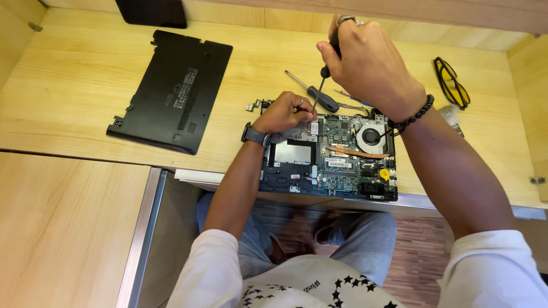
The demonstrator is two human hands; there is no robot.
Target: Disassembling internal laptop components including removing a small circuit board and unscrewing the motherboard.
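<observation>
Nearest the camera, the person's white star-printed shirt and grey trousers are filling the bottom edge, the knees partly hidden under the near edge of the pale wooden desk [68,97]. Just beyond that edge, an opened black laptop base with its green circuit board and round fan exposed [337,157] is lying at the desk's near middle, its front rim slightly overhanging the metal trim. The left hand [283,112], with a dark watch on the wrist, is resting on the upper left corner of the laptop base, fingers curled in narrowly and pinching near the tip of a thin screwdriver with a black handle [321,85]; whether it is gripping a screw there is too small to make out. The right hand [365,60], with a beaded black bracelet on the wrist and rings on the fingers, is closing tightly around the handle of that screwdriver from above, hiding most of it, so only the shaft is showing, slanting down to the board. Behind the hands, a second black-handled screwdriver [317,94] is lying on the desk, partly covered by the first. Further left, a flat black plastic bottom cover [171,91] is lying well apart from the laptop base. Toward the right far corner, yellow-lensed glasses with a black frame [452,81] are resting. At the far edge a dark object [151,12] is being cut off by the frame.
</observation>
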